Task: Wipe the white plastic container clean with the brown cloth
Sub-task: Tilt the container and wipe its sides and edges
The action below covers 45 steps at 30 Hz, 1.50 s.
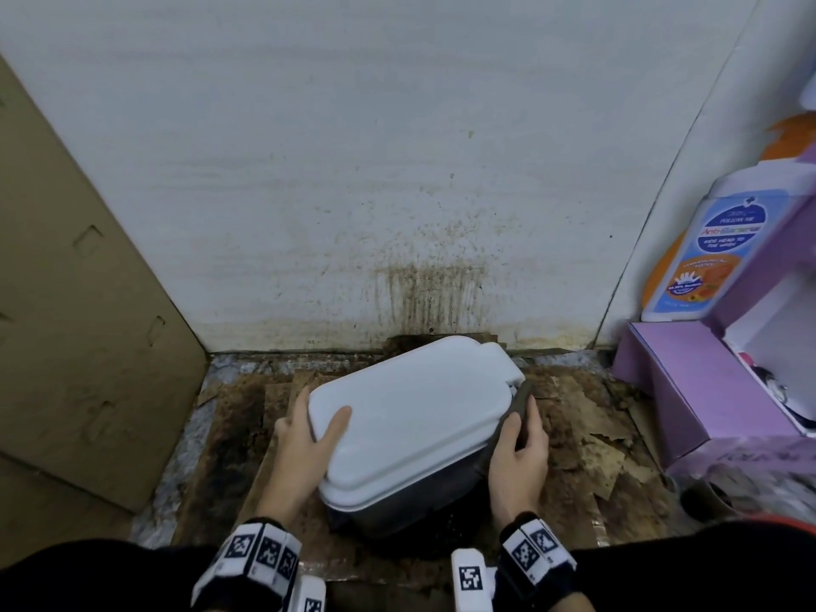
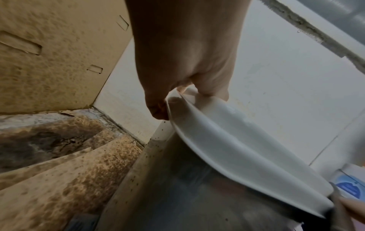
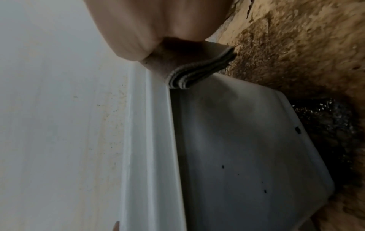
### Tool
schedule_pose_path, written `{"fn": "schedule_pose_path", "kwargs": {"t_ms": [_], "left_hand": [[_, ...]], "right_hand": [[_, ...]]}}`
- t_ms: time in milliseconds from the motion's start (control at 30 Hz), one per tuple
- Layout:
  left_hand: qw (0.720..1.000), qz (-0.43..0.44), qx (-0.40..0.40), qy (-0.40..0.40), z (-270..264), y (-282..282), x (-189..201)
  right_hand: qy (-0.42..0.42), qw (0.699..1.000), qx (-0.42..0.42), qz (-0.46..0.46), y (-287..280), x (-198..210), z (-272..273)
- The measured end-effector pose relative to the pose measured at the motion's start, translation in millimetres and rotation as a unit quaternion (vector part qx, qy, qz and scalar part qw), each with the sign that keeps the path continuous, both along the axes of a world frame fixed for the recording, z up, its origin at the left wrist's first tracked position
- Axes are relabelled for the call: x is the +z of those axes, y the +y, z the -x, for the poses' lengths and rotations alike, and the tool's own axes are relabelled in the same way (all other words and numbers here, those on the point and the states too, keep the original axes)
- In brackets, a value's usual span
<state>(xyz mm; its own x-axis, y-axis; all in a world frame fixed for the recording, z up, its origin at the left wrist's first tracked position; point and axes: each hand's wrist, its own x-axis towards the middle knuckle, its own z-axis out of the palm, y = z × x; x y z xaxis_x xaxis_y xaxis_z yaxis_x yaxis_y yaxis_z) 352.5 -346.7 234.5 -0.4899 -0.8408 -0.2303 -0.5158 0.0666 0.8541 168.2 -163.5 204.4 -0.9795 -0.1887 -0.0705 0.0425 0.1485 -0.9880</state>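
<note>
Nearest the camera, two wrists in marker-patterned bands are reaching forward over stained, torn cardboard lining the floor. The left hand is gripping the near-left corner of the white plastic container, its thumb lying on the lid and its fingers curling under the lid's edge. The right hand is holding the folded brown cloth and pressing it against the container's right side, just below the lid's rim. The container is sitting tilted on the cardboard, its far end lying close to the white wall, which is showing brown drip stains. A cardboard sheet is leaning at the left; a purple box and a bottle are standing at the right.
</note>
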Motion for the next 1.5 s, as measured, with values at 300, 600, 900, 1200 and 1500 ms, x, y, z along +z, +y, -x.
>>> {"fn": "schedule_pose_path", "kwargs": {"t_ms": [300,600,900,1200,1500], "left_hand": [[0.997,-0.012,0.079,0.000,2.7,37.1,1.1],[0.995,0.019,0.100,0.021,-1.8,44.8,-10.5],[0.993,0.044,0.053,0.100,0.7,33.9,-1.8],[0.996,0.030,-0.026,0.082,15.1,-9.8,-2.4],[0.998,0.018,-0.006,-0.055,17.5,-12.2,-13.3]], "right_hand": [[-0.057,0.993,-0.075,0.074,-10.6,2.9,31.1],[-0.181,0.978,0.059,0.086,-21.1,21.1,95.1],[-0.151,0.985,0.020,0.085,-1.1,3.8,79.0],[-0.116,0.986,-0.026,0.114,23.7,4.1,42.5],[-0.108,0.987,-0.024,0.117,27.0,7.1,40.3]]}}
